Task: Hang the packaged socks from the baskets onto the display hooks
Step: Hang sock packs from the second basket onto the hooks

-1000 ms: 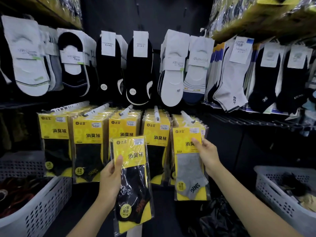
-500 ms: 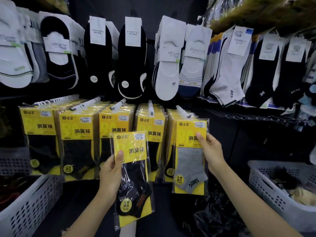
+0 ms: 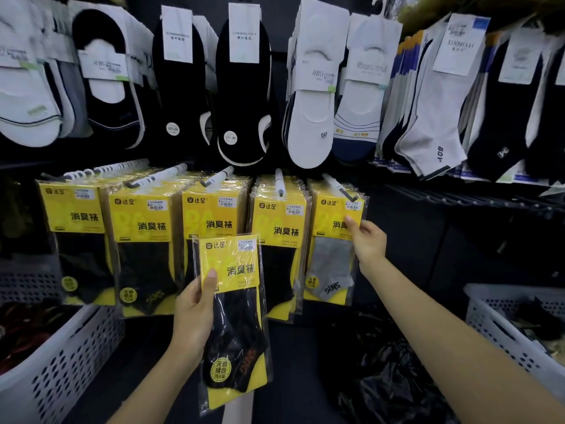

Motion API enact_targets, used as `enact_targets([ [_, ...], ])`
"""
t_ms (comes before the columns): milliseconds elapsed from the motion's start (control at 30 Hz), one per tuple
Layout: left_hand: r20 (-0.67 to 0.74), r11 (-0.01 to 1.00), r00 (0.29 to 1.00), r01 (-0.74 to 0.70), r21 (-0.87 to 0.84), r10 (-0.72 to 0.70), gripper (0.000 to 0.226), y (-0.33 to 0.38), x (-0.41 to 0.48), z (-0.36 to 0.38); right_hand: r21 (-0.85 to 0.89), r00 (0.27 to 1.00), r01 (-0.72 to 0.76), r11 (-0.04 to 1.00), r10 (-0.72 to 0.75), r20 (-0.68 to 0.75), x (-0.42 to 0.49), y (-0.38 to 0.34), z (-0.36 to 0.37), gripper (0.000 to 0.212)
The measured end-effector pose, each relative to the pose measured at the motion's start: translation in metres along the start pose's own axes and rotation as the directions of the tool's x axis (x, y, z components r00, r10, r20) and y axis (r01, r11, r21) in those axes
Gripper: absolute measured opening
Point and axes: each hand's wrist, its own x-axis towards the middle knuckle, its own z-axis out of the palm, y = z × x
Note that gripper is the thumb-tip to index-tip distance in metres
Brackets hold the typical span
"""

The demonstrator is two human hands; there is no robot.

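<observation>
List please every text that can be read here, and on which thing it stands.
"达足", "消臭袜": yellow sock packs.
"Guan...", partly blurred: white sock band.
"XINBHAYI", uncertain: tag on the grey-white sock.
"BOY": the same sock's ankle.
Barcode stickers, small print: unreadable.

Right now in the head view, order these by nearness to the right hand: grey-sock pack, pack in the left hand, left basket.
1. Grey-sock pack: touched by the right hand.
2. Black-sock pack: centre, in the left hand.
3. Left basket: far lower left.

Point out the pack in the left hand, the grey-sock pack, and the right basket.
black-sock pack (image 3: pixel 232 298), head view, middle of wrapper
grey-sock pack (image 3: pixel 331 264), head view, grey sock
right basket (image 3: pixel 489 319), head view, perforated wall
</observation>
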Motion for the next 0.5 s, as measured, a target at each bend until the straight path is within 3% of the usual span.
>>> enact_targets([
  [133, -0.012, 1.0, 1.0, 0.011, 0.006, -0.011, 0.025, -0.008, 0.001, -0.004, 0.031, 0.985, -0.097, 0.995, 0.101, -0.137, 0.004, 0.01, 0.003, 0.03],
  [267, -0.009, 0.999, 0.999, 0.041, 0.017, -0.041, 0.027, -0.017, -0.007, -0.015, 0.039, 0.972, -0.135, 0.99, 0.14, -0.186, -0.024, 0.024, -0.011, 0.037],
  [500, -0.048, 0.976, 0.985, 0.17, 0.137, -0.165, 0.028, -0.034, -0.053, -0.065, -0.051, 0.97, -0.237, 0.97, 0.239, 0.04, -0.142, 0.073, -0.022, 0.037],
])
